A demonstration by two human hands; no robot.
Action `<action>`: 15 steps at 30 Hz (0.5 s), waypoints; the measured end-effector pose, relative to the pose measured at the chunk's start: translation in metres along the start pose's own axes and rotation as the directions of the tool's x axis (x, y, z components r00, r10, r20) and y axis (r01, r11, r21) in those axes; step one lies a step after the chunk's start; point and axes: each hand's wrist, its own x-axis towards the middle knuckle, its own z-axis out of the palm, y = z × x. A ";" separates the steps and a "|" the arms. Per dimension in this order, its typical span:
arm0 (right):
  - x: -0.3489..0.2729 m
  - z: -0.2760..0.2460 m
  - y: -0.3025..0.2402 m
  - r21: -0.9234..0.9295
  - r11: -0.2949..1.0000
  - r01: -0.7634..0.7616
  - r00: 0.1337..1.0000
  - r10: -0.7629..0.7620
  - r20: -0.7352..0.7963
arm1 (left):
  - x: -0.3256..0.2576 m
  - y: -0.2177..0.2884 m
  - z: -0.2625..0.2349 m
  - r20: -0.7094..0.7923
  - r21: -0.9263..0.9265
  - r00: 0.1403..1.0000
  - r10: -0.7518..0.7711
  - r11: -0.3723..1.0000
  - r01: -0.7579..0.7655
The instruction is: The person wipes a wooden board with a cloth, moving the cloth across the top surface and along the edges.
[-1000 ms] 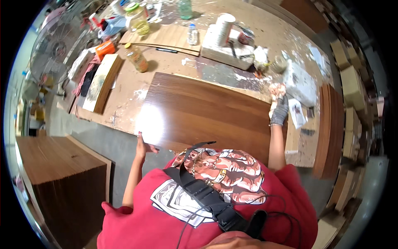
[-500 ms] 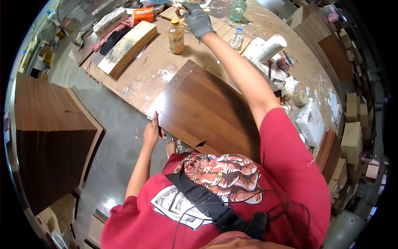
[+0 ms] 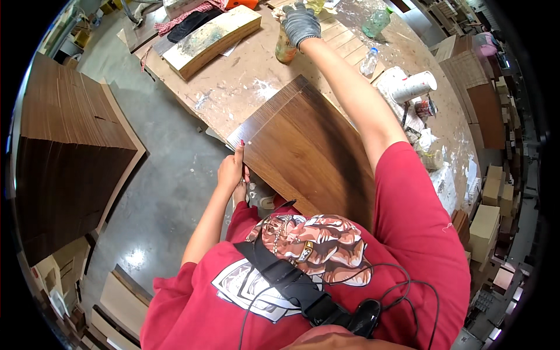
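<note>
From what shows, the brown wood-grain panel (image 3: pixel 309 140) has no part that looks clearly finished or clearly untouched; its visible face is one even state, so how much is done and how much is left cannot be told. It lies flat along the near edge of the tabletop (image 3: pixel 236 81), bare of other things, its far-right part hidden by the sleeve (image 3: pixel 417 192) and the upper body. The face is smooth, mid to dark brown, with long grain, a soft shine, and a shadow under the arm; a paler ribbed strip (perhaps another board beneath) runs along its left end.

The left hand (image 3: pixel 232 171) is at the panel's near-left corner, one finger straight up against the edge and the others loosely bent; whether its grip pinches the board is unclear. The gloved right hand (image 3: pixel 301 24) reaches toward the tabletop's far edge, over the top of an orange-labelled bottle (image 3: pixel 285 51). Its fingers are curled, but I cannot tell what the grip has hold of. A wooden block (image 3: pixel 213 44) lies near the tabletop's left edge.
</note>
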 end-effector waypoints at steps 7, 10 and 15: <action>-0.012 -0.001 0.011 -0.260 0.946 0.193 0.967 -0.138 0.216 | -0.003 0.003 0.004 0.078 -0.002 0.997 -0.015 1.000 0.015; -0.036 -0.036 -0.016 0.176 0.983 -0.050 0.999 0.053 -0.010 | -0.003 -0.006 -0.002 0.076 -0.006 0.997 -0.034 0.999 0.034; -0.045 -0.008 0.030 0.296 0.955 0.028 0.992 0.009 -0.122 | 0.004 0.003 0.000 0.114 0.076 0.994 -0.001 0.997 -0.007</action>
